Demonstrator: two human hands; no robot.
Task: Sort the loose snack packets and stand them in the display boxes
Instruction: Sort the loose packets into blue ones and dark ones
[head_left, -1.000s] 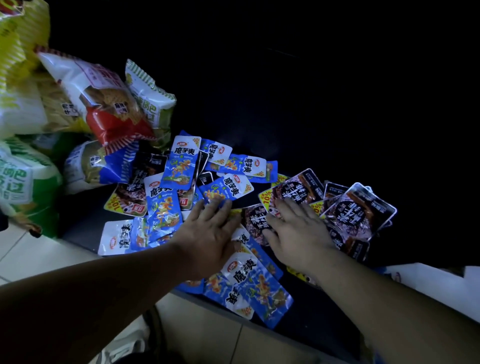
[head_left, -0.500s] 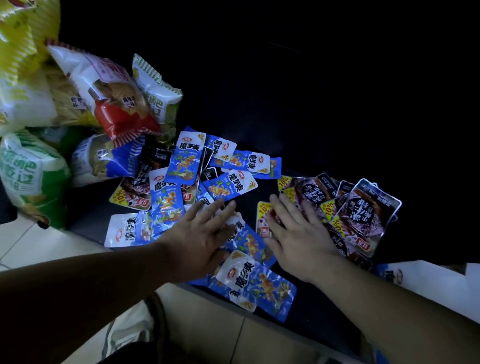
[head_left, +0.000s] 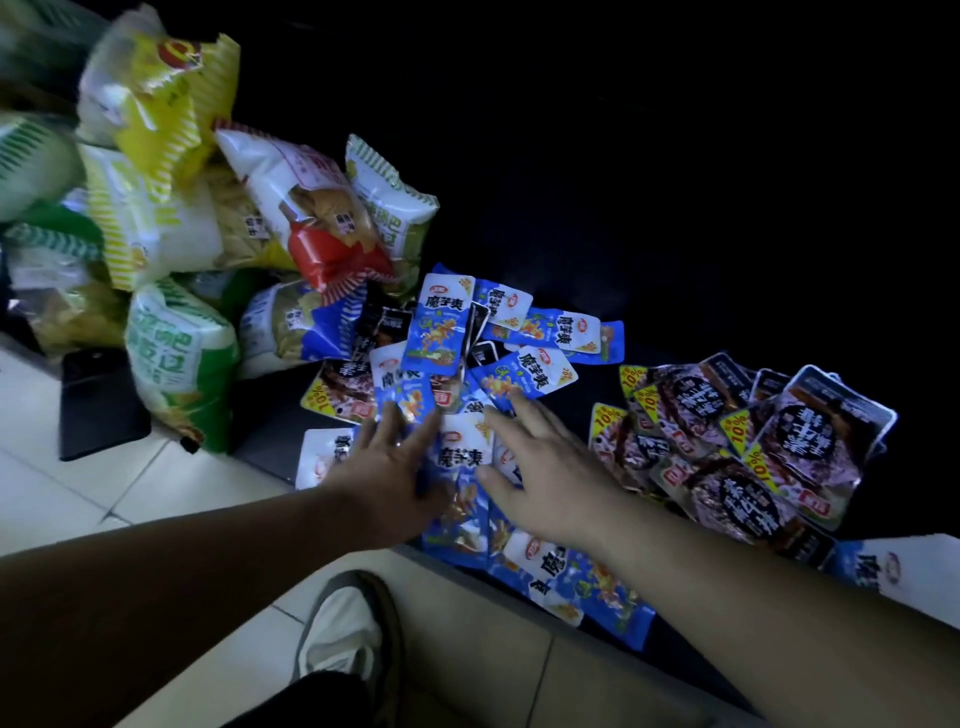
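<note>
A heap of small blue snack packets (head_left: 439, 332) lies on a dark shelf (head_left: 675, 322), spilling over its front edge (head_left: 592, 587). To the right sits a separate heap of dark brown packets (head_left: 737, 447) with yellow corner labels. My left hand (head_left: 387, 467) lies flat on the blue packets with fingers spread. My right hand (head_left: 545, 467) also rests on the blue heap, fingers straight and spread, just left of the brown heap. Neither hand grips a packet. A blue and white display box (head_left: 893, 566) shows at the right edge, partly hidden by my right arm.
Large puffed snack bags (head_left: 291, 208) in yellow, white, red and green are piled at the left against the shelf. A dark flat object (head_left: 98, 405) lies on the tiled floor (head_left: 78, 493). My shoe (head_left: 343, 634) stands below the shelf edge.
Both hands have slid left across the shelf. The right hand left the brown packets and now lies on the blue heap. The brown heap is now apart on the right.
</note>
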